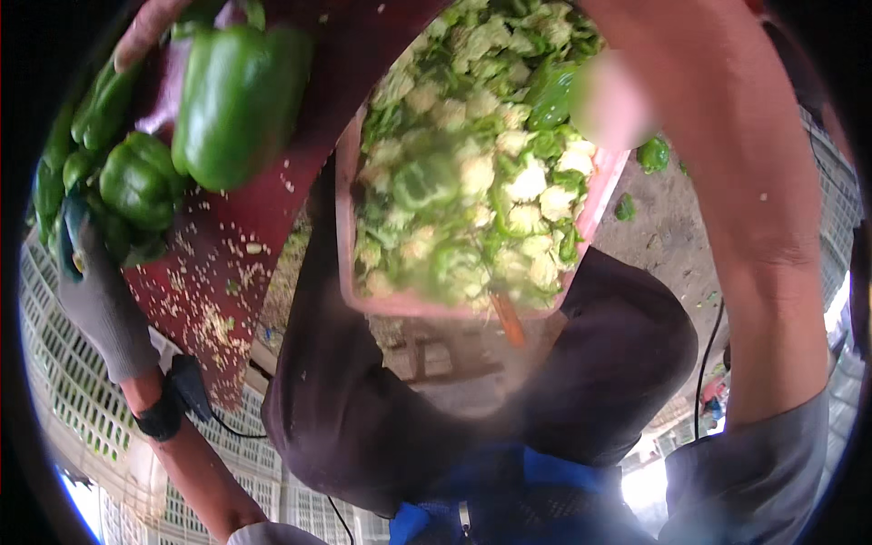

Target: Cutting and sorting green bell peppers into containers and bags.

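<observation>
**Seed-strewn maroon bench (338, 64): green peppers on one side, a tub of trimmings between the knees**

Latticed pale crates (95, 400) stand along the left, and bare ground (654, 213) with stray green scraps shows on the right. Seeds (213, 331) lie thick on the near part of the bench. At its far left a large green pepper (238, 109) looms biggest of all, slightly blurred, just beside a squat pepper (141, 182) and several others; whether it is lifted or resting, I cannot tell. A purplish shape (163, 86) shows behind it, too smeared to name.

The gloved left hand (95, 295) is at the near edge of the pile, by a dark blue-green thing (69, 241); whether its grip is closed on that, I cannot tell. The right forearm (727, 163), bare, runs out at the top, and its grip cannot be read. (One bare finger (141, 41) pokes in at upper left; whose it is, I cannot say.)

Pale cores and green pieces heap the pink tub (459, 311), with an orange strip (509, 320), perhaps a handle, at its near rim.

My judgement is that peppers are being cored, with a whole one at the handling step. Next would call for a firm hold on its rounded wall, stem end exposed and fingers clear of any blade.
</observation>
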